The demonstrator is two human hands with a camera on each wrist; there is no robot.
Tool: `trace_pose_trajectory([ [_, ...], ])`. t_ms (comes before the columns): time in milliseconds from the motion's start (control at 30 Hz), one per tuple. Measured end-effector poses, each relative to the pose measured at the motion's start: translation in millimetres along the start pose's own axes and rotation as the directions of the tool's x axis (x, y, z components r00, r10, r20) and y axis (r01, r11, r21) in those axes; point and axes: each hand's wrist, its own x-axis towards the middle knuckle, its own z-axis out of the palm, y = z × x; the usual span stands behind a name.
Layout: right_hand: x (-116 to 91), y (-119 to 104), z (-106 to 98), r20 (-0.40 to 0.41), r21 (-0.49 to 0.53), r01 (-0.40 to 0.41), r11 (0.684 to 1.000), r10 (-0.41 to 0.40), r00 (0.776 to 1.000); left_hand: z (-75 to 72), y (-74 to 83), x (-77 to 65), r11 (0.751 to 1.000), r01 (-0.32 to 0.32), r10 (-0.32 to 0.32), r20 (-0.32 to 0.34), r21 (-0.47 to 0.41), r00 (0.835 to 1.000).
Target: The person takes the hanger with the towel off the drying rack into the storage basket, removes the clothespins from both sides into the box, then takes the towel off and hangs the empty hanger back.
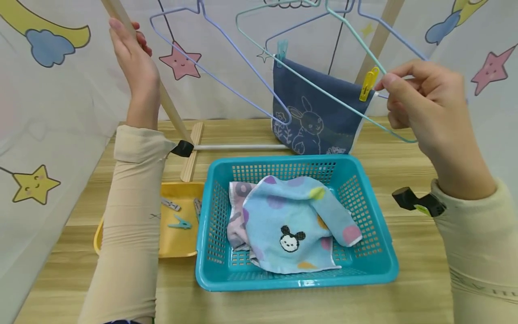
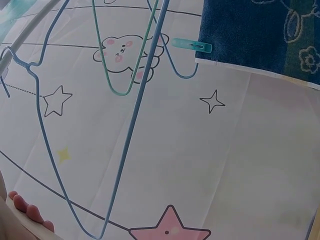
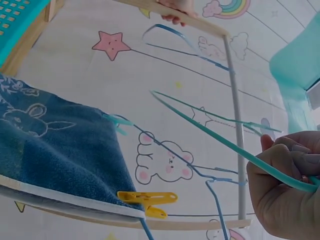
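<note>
In the head view my left hand (image 1: pixel 135 63) grips the slanted wooden post (image 1: pixel 171 105) of a drying rack at upper left. My right hand (image 1: pixel 437 103) is raised at the right; in the right wrist view its curled fingers hold one end of a green wire hanger (image 3: pixel 240 152). Behind that hanger hangs a navy towel (image 1: pixel 311 108) with a white rabbit design. A yellow clothespin (image 1: pixel 368 84), close to my right fingertips, and a teal clothespin (image 1: pixel 282 48) fasten it to a blue hanger. Another blue hanger (image 2: pixel 129 130) hangs bare between my hands.
Below, a teal basket (image 1: pixel 295 284) contains a light blue cloth (image 1: pixel 279 225) over a pinkish one. Partly behind my left forearm sits a yellow tray (image 1: pixel 178 245) with several clothespins. A white bar (image 1: pixel 243 147) joins the rack's base. Patterned white curtains surround the wooden surface.
</note>
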Motion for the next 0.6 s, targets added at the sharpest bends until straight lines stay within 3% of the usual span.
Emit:
trace_pose_trajectory([
  [233,24,-4,12,0.049,-0.029,0.054,0.998,-0.052,0.997,-0.3,-0.9,0.0,1.0,-0.003,0.003,-0.007,-0.011,1.0],
  [600,36,7,25,0.052,-0.11,-0.047,0.993,0.053,0.997,-1.2,-2.4,-2.0,1.0,-0.019,0.019,0.01,0.004,1.0],
])
